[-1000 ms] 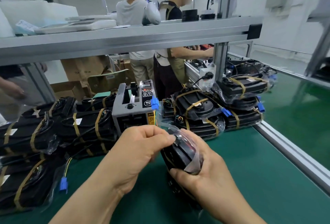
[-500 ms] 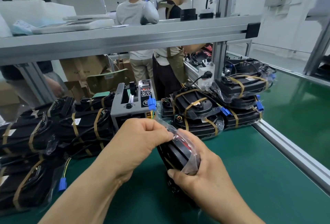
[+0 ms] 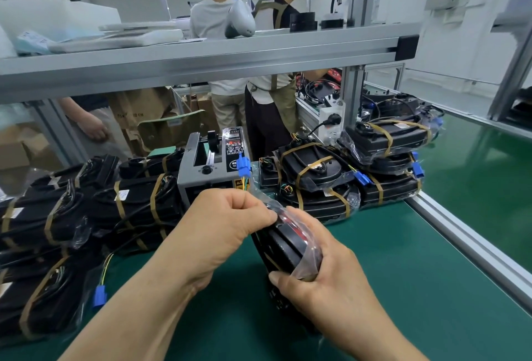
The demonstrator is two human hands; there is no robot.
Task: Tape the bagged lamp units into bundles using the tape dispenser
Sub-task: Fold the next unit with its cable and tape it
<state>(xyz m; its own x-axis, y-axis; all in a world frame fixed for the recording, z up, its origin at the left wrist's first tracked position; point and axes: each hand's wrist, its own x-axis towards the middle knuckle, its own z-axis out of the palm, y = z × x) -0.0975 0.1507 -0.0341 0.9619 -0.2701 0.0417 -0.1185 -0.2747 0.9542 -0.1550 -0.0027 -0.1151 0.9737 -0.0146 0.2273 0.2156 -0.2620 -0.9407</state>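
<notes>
1. Green bench mat [image 3: 417, 274] covers the work surface, with an aluminium edge rail along its right side.
2. Aluminium shelf beam [image 3: 201, 58] spans the view above the bench. White trays and papers lie on top of it at the left.
3. Left stack of taped bundles [image 3: 135, 208]: black lamp units in clear bags, bound with tan tape and piled from the left edge up to the dispenser. A loose blue plug [image 3: 100, 297] on yellow-green wires hangs at the front of this pile.
4. Right stack of taped bundles [image 3: 385, 142]: same units, same tan tape, piled between the dispenser and the right rail.
5. 2 people stand beyond the bench with their backs turned.
6. Tape dispenser [image 3: 213, 165]: grey box with a black control panel, standing at the back of the mat between the 2 stacks.
7. Bagged lamp unit [image 3: 288, 248]: held on edge on the mat, front centre, just in front of the dispenser.
8. Right hand [image 3: 322, 283]: fingers wrapped round the unit's lower right side, thumb pressed on the bag.
9. Left hand [image 3: 221, 228]: fingers curled, pinching the gathered top of the bag and the wires.
10. Blue connector [image 3: 242, 165]: stands above the left hand on yellow-green wires, in front of the dispenser panel.
</notes>
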